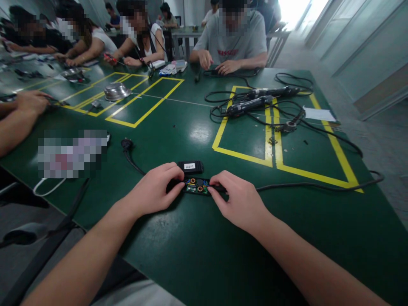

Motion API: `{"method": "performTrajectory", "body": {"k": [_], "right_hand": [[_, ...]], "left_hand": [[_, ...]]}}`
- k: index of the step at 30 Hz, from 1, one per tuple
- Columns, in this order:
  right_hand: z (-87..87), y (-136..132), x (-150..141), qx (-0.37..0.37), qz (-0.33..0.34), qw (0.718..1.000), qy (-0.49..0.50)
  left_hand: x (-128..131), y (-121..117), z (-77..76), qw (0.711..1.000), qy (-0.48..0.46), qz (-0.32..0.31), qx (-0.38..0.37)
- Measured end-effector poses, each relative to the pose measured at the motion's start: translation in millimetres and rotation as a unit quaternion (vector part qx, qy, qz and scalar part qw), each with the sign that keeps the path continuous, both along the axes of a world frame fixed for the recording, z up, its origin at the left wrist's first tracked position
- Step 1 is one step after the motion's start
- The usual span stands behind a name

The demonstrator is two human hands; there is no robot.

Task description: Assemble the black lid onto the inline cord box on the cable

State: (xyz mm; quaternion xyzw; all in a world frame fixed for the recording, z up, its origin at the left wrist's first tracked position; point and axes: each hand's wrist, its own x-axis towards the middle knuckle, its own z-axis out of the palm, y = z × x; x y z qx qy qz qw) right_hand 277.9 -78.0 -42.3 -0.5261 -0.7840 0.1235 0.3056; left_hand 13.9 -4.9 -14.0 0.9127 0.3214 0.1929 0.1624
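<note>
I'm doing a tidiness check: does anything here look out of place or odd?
Black cords around the electric screwdrivers tangle across the yellow tape outlines, with small dark scraps scattered nearby, which looks untidy. The power adapter is open, its circuit board exposed and apparent cover alongside; I see no damage.

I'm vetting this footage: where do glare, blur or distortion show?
Head view: the bright opening at top washes out; glare marks the table, one patch below the left hand. Head view: apparent wide-angle distortion slants walls at right; distant people look soft. Head view: the circuit board's components are distinguishable.
</note>
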Motion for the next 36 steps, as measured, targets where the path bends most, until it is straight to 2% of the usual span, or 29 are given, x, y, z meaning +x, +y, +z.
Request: {"method": "performTrajectory", "body": {"k": [7, 17, 25, 29, 32, 36], "right_hand": [[-2.3, -0.2, 2.1, -0.015, -0.003, 0.999, 0.042], [0.0, -0.7, 2.9, 0.043, 0.009, 0.995, 0.088], [-5.0, 1.1, 4.5, 0.019, 0.012, 0.995, 0.096], [-3.6, 2.7, 5.2, 0.01, 0.002, 0.998, 0.057], [-1.6, 2.0, 3.8, 0.026, -0.017, 0.999, 0.019], [-0.6, -0.4, 0.3, 0.043, -0.033, 0.999, 0.009]], "left_hand": [[-1.1, -2.0, -1.1, 1.0, 0.02, -0.014, -0.012], [-3.2, -0.6, 5.4, 0.995, -0.096, -0.021, -0.009], [-4.3, 2.9, 4.2, 0.997, -0.061, -0.016, -0.044], [-6.6, 3.9, 2.7, 0.997, -0.052, -0.017, -0.055], [-6.4, 2.5, 3.4, 0.998, -0.049, -0.008, -0.024], [-2.0, 3.6, 0.9, 0.998, -0.051, 0.035, 0.029]]}}
